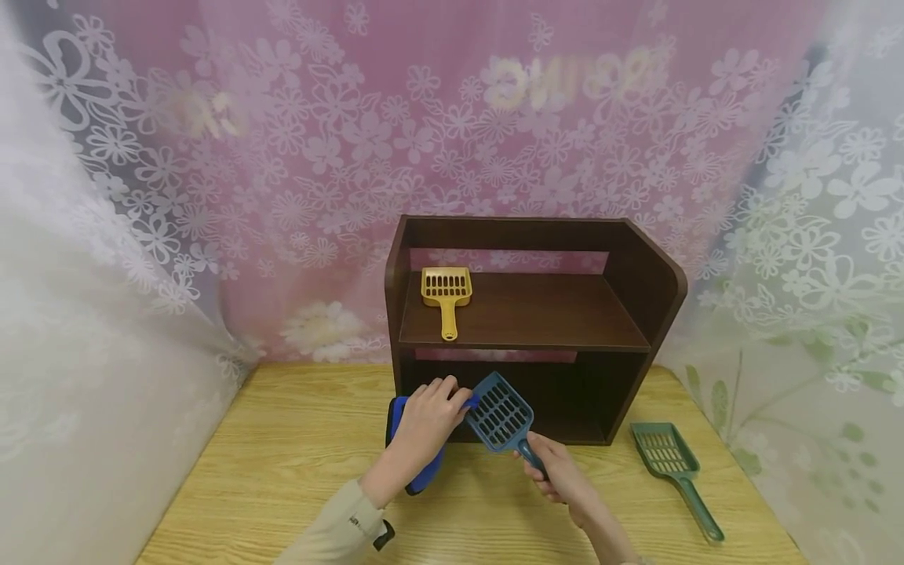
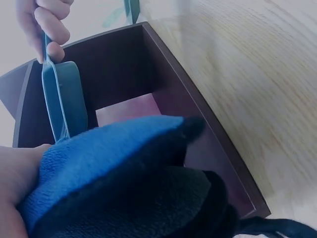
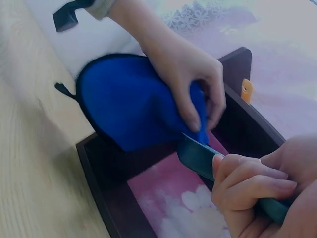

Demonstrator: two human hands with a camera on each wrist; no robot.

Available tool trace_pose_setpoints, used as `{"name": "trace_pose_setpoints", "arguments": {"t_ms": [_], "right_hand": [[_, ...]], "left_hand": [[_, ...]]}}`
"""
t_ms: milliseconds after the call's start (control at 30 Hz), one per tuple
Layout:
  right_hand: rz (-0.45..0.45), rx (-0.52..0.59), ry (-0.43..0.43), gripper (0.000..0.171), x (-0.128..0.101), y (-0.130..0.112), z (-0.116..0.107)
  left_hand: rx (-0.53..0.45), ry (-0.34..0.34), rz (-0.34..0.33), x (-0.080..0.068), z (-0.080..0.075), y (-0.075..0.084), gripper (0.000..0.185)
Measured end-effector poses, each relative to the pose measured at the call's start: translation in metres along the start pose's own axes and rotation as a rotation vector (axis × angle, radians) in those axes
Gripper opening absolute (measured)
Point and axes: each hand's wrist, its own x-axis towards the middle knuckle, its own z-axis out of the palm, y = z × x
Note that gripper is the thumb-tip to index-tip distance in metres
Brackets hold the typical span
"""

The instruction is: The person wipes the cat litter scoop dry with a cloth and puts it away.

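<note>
Left hand [image 1: 428,413] has its fingers curled around a blue cleaning mitt [image 1: 413,447], pressing it against the blue slotted scoop [image 1: 500,413] right in front of the brown shelf unit [image 1: 639,282]. Right hand [image 1: 558,469] is wrapped tight around that scoop's handle. Further right, a green scoop [image 1: 671,463] just lies on the wooden table [image 1: 282,463].
</note>
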Motion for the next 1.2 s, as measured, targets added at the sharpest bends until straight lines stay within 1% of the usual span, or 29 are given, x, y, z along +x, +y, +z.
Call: {"name": "trace_pose_setpoints", "arguments": {"t_ms": [100, 200, 367, 467, 533, 600, 700, 833, 900, 967, 1067, 1200], "right_hand": [[-0.010, -0.015, 0.005, 0.050, -0.001, 0.000, -0.006], [-0.003, -0.045, -0.014, 0.049, -0.002, 0.002, -0.009], [0.028, -0.059, -0.063, 0.048, -0.001, 0.007, -0.005], [0.020, -0.054, -0.079, 0.047, 0.000, 0.008, -0.001], [0.006, -0.055, -0.081, 0.048, 0.000, 0.007, 0.002], [-0.010, -0.057, -0.080, 0.049, 0.000, 0.005, 0.005], [-0.032, -0.061, -0.078, 0.050, 0.000, 0.002, 0.008], [-0.043, -0.052, -0.077, 0.048, -0.002, -0.001, 0.010], [-0.041, -0.039, -0.076, 0.047, -0.002, -0.002, 0.011], [-0.044, -0.034, -0.070, 0.046, -0.002, -0.003, 0.013], [-0.053, -0.031, -0.054, 0.046, -0.002, -0.005, 0.014], [-0.068, -0.044, -0.042, 0.047, -0.002, -0.008, 0.014]], "left_hand": [[-0.014, -0.008, 0.007, -0.003, -0.003, -0.002, 0.025], [-0.032, 0.010, -0.004, -0.001, -0.009, -0.003, 0.024], [-0.024, 0.079, -0.022, 0.013, -0.021, -0.002, 0.023], [-0.025, 0.119, -0.010, 0.023, -0.027, 0.005, 0.024], [-0.047, 0.127, 0.001, 0.027, -0.029, 0.012, 0.025], [-0.073, 0.114, 0.010, 0.029, -0.028, 0.020, 0.024], [-0.110, 0.066, 0.011, 0.028, -0.023, 0.031, 0.022], [-0.139, 0.014, -0.020, 0.025, -0.015, 0.042, 0.019], [-0.153, 0.008, -0.041, 0.024, -0.012, 0.045, 0.018], [-0.159, 0.008, -0.048, 0.023, -0.009, 0.047, 0.017], [-0.174, 0.004, -0.041, 0.023, -0.007, 0.049, 0.016], [-0.205, -0.028, -0.024, 0.023, -0.004, 0.049, 0.015]]}}
